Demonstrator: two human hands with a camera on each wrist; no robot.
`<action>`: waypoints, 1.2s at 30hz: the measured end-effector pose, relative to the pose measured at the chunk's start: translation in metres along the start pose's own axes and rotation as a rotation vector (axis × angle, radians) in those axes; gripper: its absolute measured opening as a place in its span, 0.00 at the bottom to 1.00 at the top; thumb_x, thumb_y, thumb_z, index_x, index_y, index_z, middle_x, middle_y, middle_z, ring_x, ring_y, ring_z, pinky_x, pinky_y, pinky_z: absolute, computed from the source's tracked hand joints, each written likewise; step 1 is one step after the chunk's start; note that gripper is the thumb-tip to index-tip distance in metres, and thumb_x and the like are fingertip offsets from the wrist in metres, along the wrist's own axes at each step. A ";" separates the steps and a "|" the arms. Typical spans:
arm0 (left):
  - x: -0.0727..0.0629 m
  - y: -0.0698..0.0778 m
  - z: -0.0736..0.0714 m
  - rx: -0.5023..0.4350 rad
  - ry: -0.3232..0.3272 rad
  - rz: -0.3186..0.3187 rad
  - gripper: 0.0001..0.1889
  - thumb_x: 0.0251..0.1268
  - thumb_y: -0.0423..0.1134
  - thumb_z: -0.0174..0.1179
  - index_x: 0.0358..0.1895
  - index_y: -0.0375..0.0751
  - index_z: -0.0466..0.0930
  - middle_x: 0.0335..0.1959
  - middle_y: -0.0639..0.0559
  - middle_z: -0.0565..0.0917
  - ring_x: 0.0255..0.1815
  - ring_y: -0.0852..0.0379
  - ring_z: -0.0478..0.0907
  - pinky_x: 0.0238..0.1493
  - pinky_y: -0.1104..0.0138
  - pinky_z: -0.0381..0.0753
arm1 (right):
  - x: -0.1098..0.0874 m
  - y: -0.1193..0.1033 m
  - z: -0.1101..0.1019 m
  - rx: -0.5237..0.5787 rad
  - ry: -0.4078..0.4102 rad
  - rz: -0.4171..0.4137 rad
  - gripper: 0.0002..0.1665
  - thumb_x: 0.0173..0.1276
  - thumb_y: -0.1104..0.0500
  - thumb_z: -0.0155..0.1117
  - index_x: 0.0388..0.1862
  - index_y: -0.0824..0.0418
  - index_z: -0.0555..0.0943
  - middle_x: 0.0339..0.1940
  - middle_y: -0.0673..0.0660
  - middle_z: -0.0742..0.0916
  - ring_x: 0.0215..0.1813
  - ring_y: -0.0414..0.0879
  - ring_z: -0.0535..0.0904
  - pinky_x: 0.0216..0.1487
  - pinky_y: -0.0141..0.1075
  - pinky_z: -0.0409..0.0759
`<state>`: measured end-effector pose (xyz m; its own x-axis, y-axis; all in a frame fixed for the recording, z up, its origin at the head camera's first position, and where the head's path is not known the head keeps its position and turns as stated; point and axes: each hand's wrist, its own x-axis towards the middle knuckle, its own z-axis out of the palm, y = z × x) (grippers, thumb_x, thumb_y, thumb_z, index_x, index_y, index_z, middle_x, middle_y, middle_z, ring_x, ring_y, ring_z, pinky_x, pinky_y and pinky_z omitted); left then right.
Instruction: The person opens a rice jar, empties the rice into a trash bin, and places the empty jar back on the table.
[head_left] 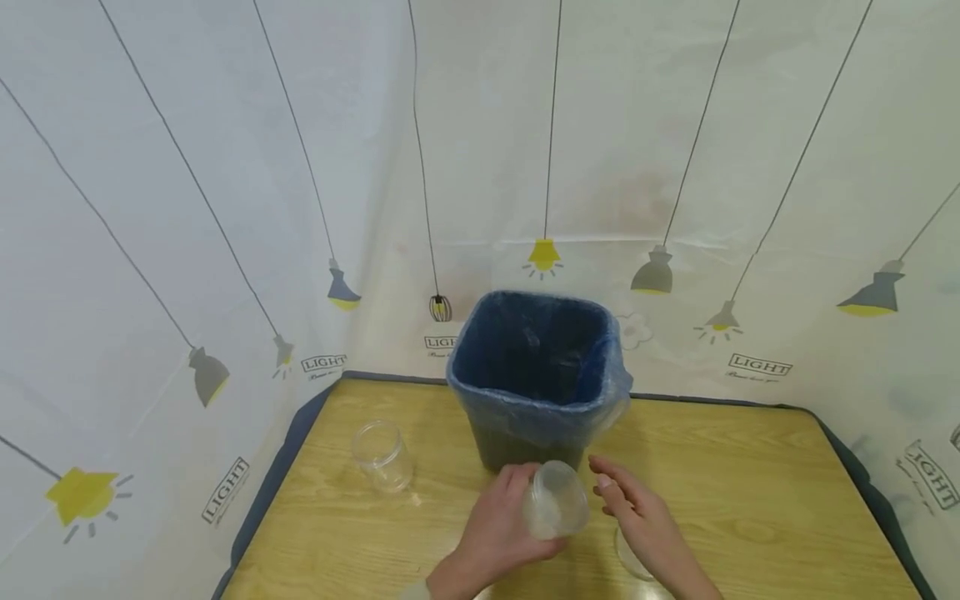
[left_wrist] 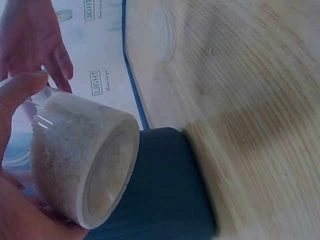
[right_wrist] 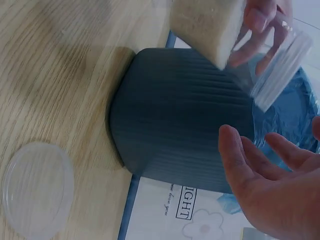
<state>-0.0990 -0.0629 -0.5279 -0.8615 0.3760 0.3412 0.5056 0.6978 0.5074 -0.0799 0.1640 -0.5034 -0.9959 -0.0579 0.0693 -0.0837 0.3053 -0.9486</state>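
My left hand (head_left: 495, 533) grips a clear plastic jar (head_left: 557, 504) in front of the bin. Pale grains (left_wrist: 75, 150), rice-like in look, lie inside towards its base, and the jar is tilted. In the right wrist view its lidless rim (right_wrist: 282, 70) faces towards my right hand (right_wrist: 280, 195). That hand holds nothing; its fingers are relaxed, a little apart from the jar. Below it on the table lies a round clear lid (right_wrist: 37, 190), partly hidden by the right hand in the head view.
A bin (head_left: 517, 425) with a blue liner stands at the back of the wooden table (head_left: 720, 467), close beyond both hands. Another clear jar (head_left: 382, 458) stands to the left. Patterned sheeting (head_left: 480, 167) encloses the table's back and sides.
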 end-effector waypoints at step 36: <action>0.002 -0.005 0.016 0.283 0.088 0.210 0.73 0.27 0.70 0.83 0.78 0.35 0.57 0.62 0.47 0.77 0.60 0.52 0.77 0.59 0.59 0.80 | 0.005 -0.013 0.022 -0.030 -0.016 0.001 0.43 0.61 0.52 0.81 0.73 0.59 0.74 0.63 0.63 0.81 0.48 0.50 0.86 0.39 0.33 0.85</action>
<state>-0.1043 -0.0555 -0.5423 -0.7267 0.4834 0.4880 0.6270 0.7571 0.1837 -0.0833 0.1390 -0.4980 -0.9954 -0.0725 0.0628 -0.0836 0.3336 -0.9390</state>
